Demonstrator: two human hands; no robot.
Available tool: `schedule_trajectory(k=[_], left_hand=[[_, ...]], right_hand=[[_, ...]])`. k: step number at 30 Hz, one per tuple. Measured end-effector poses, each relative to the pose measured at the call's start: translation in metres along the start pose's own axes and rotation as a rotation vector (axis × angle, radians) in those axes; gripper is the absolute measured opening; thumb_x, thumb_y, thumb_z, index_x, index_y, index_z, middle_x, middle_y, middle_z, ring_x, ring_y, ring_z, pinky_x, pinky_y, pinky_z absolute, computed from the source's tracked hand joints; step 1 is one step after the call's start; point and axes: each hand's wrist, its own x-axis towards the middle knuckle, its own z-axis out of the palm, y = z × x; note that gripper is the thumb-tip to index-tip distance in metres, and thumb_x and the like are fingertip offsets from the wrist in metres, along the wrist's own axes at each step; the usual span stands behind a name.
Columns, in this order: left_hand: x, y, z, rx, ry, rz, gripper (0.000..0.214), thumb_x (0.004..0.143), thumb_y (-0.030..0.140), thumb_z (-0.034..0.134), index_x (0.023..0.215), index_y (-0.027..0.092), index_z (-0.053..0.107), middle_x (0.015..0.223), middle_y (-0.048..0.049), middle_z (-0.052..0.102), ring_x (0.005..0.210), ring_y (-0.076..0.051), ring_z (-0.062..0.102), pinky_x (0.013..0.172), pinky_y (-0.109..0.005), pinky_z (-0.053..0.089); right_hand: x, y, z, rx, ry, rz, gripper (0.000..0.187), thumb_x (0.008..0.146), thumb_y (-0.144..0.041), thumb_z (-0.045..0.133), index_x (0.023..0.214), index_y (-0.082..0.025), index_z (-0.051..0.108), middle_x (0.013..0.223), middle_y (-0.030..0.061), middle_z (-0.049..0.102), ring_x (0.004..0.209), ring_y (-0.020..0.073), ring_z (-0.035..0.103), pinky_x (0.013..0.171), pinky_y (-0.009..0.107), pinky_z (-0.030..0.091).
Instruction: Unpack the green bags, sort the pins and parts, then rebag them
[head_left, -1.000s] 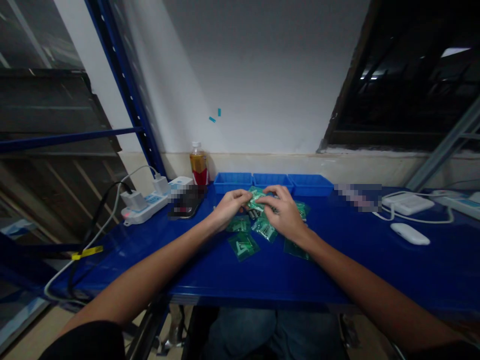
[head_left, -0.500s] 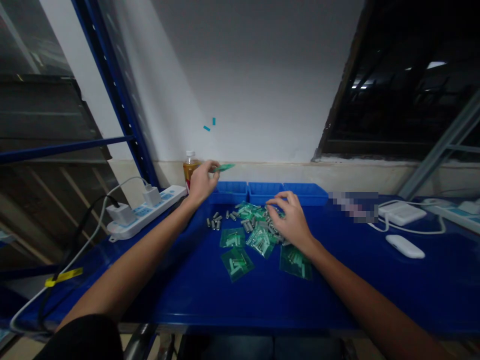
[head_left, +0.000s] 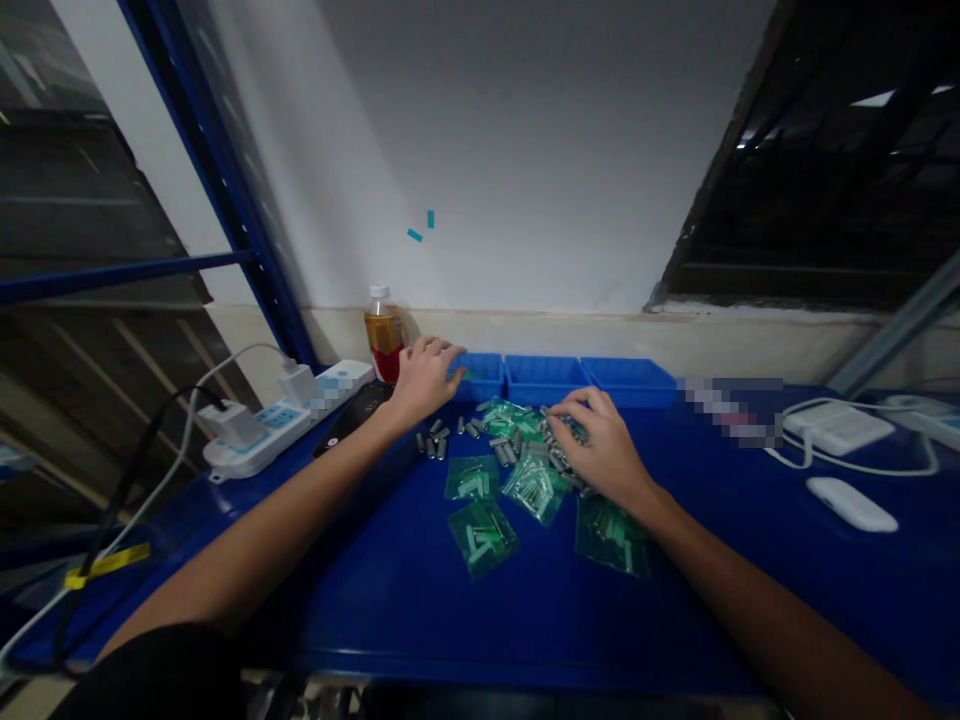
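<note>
My left hand [head_left: 430, 378] is open over the near side of the left blue bin [head_left: 484, 388], its fingers stretched apart from the thumb. Just under its thumb, a bit of green shows inside that bin. At the pile of small metal cylinders [head_left: 556, 455], my right hand [head_left: 600, 437] has its thumb and fingers drawn together in a pinch; what lies between the tips is too small to make out. Several green plastic bags with small parts lie around the pile, among them a front bag [head_left: 482, 538] and a right bag [head_left: 611, 535] partly under my right wrist.
A middle bin [head_left: 544, 385] and a right bin [head_left: 630, 385] continue the row along the wall. A drink bottle [head_left: 385, 335], a dark phone [head_left: 352, 420] and a power strip [head_left: 277, 425] stand or lie left. On the right are a white case [head_left: 851, 503] and a white adapter [head_left: 838, 428] with cables.
My left hand has let go of the green bag it held and moved slightly right and down over the left bin. My right hand stays at the metal pile. The view has shifted a little.
</note>
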Motion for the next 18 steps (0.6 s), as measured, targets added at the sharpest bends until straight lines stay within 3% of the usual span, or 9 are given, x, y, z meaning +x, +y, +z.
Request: schedule_trajectory(k=[3,5,8,12,18], left_hand=[[-0.020,0.006,-0.011,-0.063,-0.038,-0.003,0.020,0.087,0.026,0.046,0.098,0.019,0.062,0.098,-0.0101,0.065,0.095,-0.027,0.053,0.078,-0.038,0.040],[-0.034,0.008,-0.018,-0.084,-0.144,-0.005,0.019,0.086,0.025,0.045,0.090,0.019,0.062,0.089,-0.0089,0.066,0.085,-0.024,0.058,0.074,-0.034,0.042],[-0.047,0.005,-0.023,-0.054,-0.325,-0.128,0.020,0.085,0.030,0.047,0.088,0.020,0.064,0.088,-0.0091,0.067,0.080,-0.025,0.061,0.071,-0.033,0.043],[-0.047,-0.005,-0.017,-0.037,-0.487,-0.267,0.023,0.075,0.041,0.059,0.078,0.020,0.069,0.080,-0.0101,0.070,0.075,-0.027,0.064,0.066,-0.033,0.045],[-0.038,-0.018,-0.005,-0.095,-0.571,-0.326,0.016,0.071,0.036,0.061,0.073,0.025,0.073,0.077,-0.0056,0.072,0.070,-0.022,0.066,0.062,-0.027,0.046]], right_hand=[[0.000,-0.001,0.000,0.005,-0.014,-0.007,0.012,0.083,-0.023,0.054,0.084,-0.019,0.065,0.086,0.0072,0.056,0.086,0.0214,0.053,0.079,0.039,0.043],[-0.001,-0.002,0.000,0.008,-0.035,-0.016,0.012,0.084,-0.023,0.054,0.084,-0.019,0.065,0.085,0.0069,0.056,0.086,0.0214,0.052,0.079,0.039,0.042],[-0.002,-0.006,0.000,0.023,-0.070,-0.036,0.012,0.083,-0.022,0.054,0.084,-0.019,0.065,0.084,0.0067,0.056,0.085,0.0212,0.052,0.079,0.039,0.043],[-0.003,-0.015,0.001,0.052,-0.091,-0.056,0.012,0.083,-0.022,0.053,0.084,-0.019,0.065,0.082,0.0062,0.056,0.084,0.0209,0.052,0.077,0.038,0.043],[-0.005,-0.025,0.004,0.073,-0.152,-0.074,0.013,0.084,-0.021,0.052,0.086,-0.020,0.065,0.084,0.0057,0.057,0.084,0.0202,0.051,0.076,0.037,0.043]])
